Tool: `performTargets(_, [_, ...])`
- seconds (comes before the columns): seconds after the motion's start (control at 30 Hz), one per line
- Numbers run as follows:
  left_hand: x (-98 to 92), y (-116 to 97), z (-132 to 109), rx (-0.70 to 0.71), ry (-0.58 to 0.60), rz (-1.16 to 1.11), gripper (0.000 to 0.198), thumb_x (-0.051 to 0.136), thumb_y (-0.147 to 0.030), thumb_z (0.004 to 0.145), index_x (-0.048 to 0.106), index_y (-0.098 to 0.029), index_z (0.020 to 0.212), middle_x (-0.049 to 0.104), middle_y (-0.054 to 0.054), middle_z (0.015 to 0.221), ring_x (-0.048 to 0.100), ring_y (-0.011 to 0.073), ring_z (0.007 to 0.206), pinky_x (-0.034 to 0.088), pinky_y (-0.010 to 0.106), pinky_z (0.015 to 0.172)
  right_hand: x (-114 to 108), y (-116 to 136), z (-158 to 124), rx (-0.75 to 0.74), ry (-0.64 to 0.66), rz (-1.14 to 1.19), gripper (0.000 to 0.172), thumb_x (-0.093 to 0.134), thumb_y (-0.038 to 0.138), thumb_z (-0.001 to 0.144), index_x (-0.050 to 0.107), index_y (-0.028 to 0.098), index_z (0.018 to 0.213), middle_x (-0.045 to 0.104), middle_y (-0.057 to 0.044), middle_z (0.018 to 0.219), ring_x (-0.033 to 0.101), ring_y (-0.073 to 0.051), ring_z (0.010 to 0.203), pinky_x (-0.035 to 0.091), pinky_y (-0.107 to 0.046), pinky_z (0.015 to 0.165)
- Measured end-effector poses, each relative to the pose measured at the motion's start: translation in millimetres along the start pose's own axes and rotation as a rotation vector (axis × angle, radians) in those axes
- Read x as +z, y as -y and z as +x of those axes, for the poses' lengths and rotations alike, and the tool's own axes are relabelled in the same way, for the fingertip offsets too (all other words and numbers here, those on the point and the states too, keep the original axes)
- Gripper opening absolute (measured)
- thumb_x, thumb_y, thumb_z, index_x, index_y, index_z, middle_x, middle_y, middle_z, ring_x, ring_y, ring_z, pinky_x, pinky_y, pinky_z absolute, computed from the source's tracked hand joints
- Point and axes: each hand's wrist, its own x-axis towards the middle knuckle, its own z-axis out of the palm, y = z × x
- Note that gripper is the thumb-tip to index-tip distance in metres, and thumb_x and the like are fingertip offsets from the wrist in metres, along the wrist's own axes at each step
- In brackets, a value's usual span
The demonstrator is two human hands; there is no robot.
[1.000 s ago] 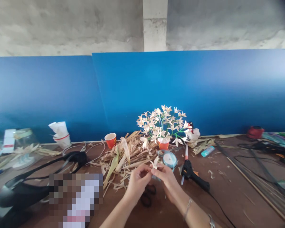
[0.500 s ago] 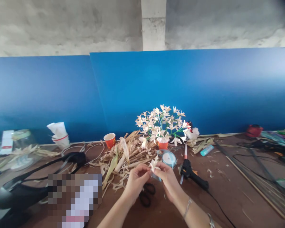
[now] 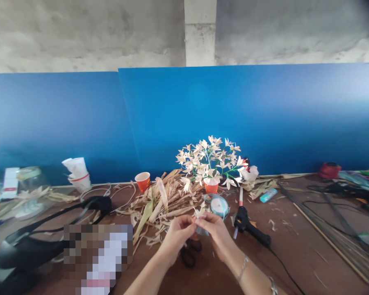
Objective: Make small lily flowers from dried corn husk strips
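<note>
A small cream flower (image 3: 199, 211), looking made of dried husk, is held between my two hands. My left hand (image 3: 181, 232) is closed, its thumb and forefinger pinching at the flower's base. My right hand (image 3: 213, 229) is also closed, gripping the flower from the other side; a bit of pale blue material shows beneath its fingers. Black scissors (image 3: 189, 255) lie on the table under my hands, partly hidden. Just beyond is a roll of tape (image 3: 219, 206). Behind it, many similar flowers (image 3: 207, 157) on green stems stand in a red paper cup (image 3: 211, 187).
Dried husks (image 3: 162, 196) are heaped left of centre, beside another red cup (image 3: 142, 181). A black glue gun (image 3: 249, 227) with a trailing cord lies at right. Black straps (image 3: 49, 233) and a pixelated patch (image 3: 101, 262) occupy the left. A blue partition (image 3: 233, 114) closes the back.
The flower has tipped away and sits lower between my fingers. My fingertips have drawn closer together at its base.
</note>
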Motion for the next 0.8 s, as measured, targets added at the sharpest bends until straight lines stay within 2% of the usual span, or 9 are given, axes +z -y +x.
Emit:
performTargets(0.17, [1.5, 2, 1, 0.028, -0.043, 0.124, 0.019, 0.06, -0.029, 0.067, 0.055, -0.011, 0.065, 0.052, -0.003, 0.05, 0.047, 0.0074, 0.045, 0.038, 0.019, 0.048, 1, -2, 0, -0.005, -0.029, 0.034, 0.016, 0.069, 0.027, 0.062, 0.059, 0.015, 0.059, 0.053, 0.003, 0.054, 0.044, -0.01, 0.051, 0.036, -0.023, 0.052])
performTargets(0.4, [6.7, 0, -1, 0.056, -0.123, 0.18, 0.018, 0.06, -0.03, 0.064, 0.054, -0.014, 0.063, 0.049, -0.005, 0.049, 0.045, 0.0069, 0.042, 0.036, 0.018, 0.044, 0, -3, 1, 0.01, -0.067, 0.019, 0.02, 0.07, 0.03, 0.061, 0.058, 0.014, 0.062, 0.054, 0.002, 0.058, 0.046, -0.011, 0.056, 0.037, -0.023, 0.057])
performTargets(0.6, [-1.7, 3, 3, 0.03, -0.115, 0.026, 0.024, 0.064, -0.035, 0.064, 0.055, -0.013, 0.063, 0.049, -0.005, 0.049, 0.044, 0.0069, 0.044, 0.038, 0.019, 0.048, 1, 6, 0, 0.011, -0.021, -0.035, 0.019, 0.069, 0.031, 0.061, 0.063, 0.016, 0.07, 0.058, 0.001, 0.065, 0.05, -0.013, 0.064, 0.039, -0.025, 0.064])
performTargets(0.8, [-5.2, 8, 5, -0.006, -0.042, -0.043, 0.026, 0.067, -0.035, 0.063, 0.055, -0.012, 0.061, 0.05, -0.004, 0.048, 0.044, 0.006, 0.042, 0.036, 0.019, 0.047, 0, 5, 2, -0.003, -0.007, -0.065, 0.021, 0.069, 0.035, 0.062, 0.067, 0.014, 0.067, 0.062, -0.002, 0.068, 0.054, -0.016, 0.068, 0.041, -0.027, 0.068])
